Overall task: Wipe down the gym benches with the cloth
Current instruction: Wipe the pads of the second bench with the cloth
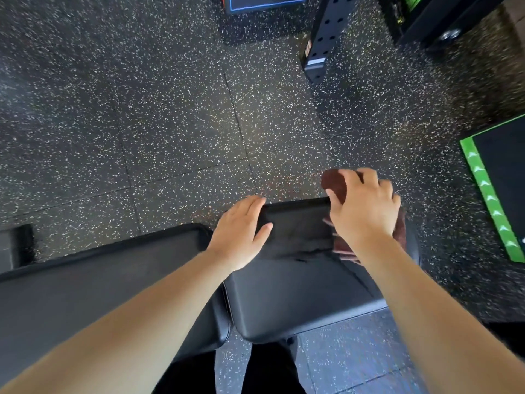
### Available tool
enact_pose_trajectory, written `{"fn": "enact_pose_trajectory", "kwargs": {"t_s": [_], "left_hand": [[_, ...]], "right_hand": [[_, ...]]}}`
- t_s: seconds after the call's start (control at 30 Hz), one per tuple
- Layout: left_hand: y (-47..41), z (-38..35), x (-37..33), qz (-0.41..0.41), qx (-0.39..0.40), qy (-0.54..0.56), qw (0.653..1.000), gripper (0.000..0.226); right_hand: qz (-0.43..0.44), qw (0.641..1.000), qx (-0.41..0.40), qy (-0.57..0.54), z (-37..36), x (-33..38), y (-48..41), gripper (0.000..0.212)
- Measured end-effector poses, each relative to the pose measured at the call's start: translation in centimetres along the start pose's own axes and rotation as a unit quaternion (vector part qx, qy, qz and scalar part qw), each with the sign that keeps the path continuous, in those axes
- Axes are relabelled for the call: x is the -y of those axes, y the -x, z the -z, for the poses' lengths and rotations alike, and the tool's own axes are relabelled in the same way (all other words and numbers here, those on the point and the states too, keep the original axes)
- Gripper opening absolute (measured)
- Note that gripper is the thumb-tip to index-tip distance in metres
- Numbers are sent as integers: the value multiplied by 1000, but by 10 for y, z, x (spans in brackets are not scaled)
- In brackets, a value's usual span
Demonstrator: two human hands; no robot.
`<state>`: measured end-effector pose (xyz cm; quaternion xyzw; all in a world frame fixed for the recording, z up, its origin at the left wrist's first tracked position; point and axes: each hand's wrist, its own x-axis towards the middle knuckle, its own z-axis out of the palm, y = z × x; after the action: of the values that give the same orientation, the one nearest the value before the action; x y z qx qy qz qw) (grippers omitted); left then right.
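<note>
Seen from above, a black padded gym bench runs across the lower half of the view in two sections: a long back pad (99,280) on the left and a shorter seat pad (298,285) on the right, with a narrow gap between them. The right hand (365,209) presses a dark reddish-brown cloth (335,184) against the far right corner of the seat pad; its fingers curl over the fabric, gripping it, and part of the cloth sticks out beyond the fingertips while more of it bunches below the wrist along the pad's right edge. The left hand (241,226) rests on the far left corner of the same pad, fingers loosely spread and draped over the edge, thumb lying on the top surface, holding nothing. Faint streaks show on the upholstery between the two hands. The floor (170,123) is black rubber tile flecked with white. A green-bordered mat (483,194) lies at the right, and a black perforated steel post (324,32) stands at the top.
</note>
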<state>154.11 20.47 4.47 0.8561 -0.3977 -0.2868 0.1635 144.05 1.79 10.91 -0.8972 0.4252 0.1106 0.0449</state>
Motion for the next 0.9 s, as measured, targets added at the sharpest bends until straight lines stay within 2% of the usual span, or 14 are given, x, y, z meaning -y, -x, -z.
{"fn": "enact_pose_trajectory", "kwargs": {"t_s": [0.13, 0.27, 0.5, 0.67, 0.8, 0.9], "left_hand": [[-8, -17, -29, 55, 0, -17, 998, 58], [-3, -25, -30, 52, -34, -32, 998, 63], [-4, -27, -32, 59, -37, -55, 996, 61], [-9, -21, -45, 41, -43, -59, 996, 64], [-24, -21, -78, -30, -35, -61, 997, 65], [-29, -28, -91, -18, -39, -72, 997, 65]], "right_hand": [[-28, 995, -46, -80, 6, -30, 16, 46], [-10, 989, -99, -108, -4, -19, 42, 46], [20, 998, -10, -55, -7, 7, -3, 43], [45, 995, -28, -87, -6, -14, 17, 47], [-3, 985, -90, -150, -5, -45, 40, 48], [-62, 963, -138, -223, -5, -67, 56, 44]]}}
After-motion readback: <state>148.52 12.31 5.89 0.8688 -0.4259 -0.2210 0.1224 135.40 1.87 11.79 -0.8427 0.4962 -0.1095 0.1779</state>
